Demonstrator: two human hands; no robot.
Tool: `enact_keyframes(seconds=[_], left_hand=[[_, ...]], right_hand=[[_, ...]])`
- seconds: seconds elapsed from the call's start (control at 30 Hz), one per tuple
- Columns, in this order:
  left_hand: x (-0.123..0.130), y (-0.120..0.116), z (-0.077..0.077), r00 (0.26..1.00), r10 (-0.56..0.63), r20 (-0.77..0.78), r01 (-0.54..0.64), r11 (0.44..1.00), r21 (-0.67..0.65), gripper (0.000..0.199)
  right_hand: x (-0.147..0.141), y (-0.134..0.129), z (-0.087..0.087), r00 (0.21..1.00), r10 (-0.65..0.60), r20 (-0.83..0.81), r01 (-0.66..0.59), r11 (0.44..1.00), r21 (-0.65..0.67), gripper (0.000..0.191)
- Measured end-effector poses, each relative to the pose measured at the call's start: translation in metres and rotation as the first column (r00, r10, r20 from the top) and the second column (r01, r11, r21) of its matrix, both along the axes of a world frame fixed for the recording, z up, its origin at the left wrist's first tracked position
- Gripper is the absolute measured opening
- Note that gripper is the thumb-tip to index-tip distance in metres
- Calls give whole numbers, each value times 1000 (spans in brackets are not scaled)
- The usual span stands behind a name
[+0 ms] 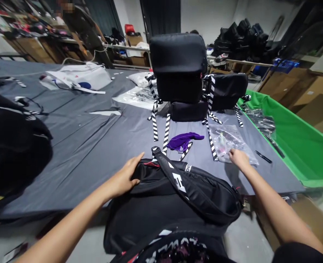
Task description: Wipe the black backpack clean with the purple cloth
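A black bag (161, 208) with a wide printed shoulder strap (175, 179) lies over the near table edge, right in front of me. My left hand (128, 175) grips the bag's upper left corner, thumb on the near side and fingers along the rim. Over to the right, my right hand (238, 157) has its fingers curled together at a clear plastic bag (239, 140) with small items inside. Whatever those fingers may pinch is too small to make out. Between the hands and the stacked bags lies a crumpled purple cloth (185, 140).
Black padded bags (178, 54) with striped straps stand ahead on the grey-covered table (76, 146). A black pen (263, 156) lies near a green bin (301, 146) at right. At left are a large black bag (13, 146) and a white bag (79, 76). A person (82, 27) stands behind.
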State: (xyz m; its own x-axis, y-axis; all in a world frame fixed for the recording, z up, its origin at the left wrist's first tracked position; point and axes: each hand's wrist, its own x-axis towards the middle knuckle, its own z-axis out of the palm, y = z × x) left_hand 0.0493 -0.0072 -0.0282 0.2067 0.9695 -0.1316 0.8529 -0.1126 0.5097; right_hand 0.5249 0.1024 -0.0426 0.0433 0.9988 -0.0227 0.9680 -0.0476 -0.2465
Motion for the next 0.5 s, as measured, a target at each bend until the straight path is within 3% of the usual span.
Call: enact_keyframes(seconds=[0.1,0.27,0.37,0.5], left_hand=[[1,1,0,1000,15,-4,-15,1000,-4,87],[5,-4,3,999,36,-12,-36,999,-21,86],[5,-3,3,999,42,1,-42,999,-31,86],[5,0,5,998,59,36,-57,997,-58,85]], right_hand=[[25,3,-23,997,26,78,-25,1000,-12,31],[17,33,-54,994,47,95,-50,998,28,43],[24,44,-63,995,27,99,-24,999,-24,48],[29,26,-56,991,80,110,-74,996,-56,43]])
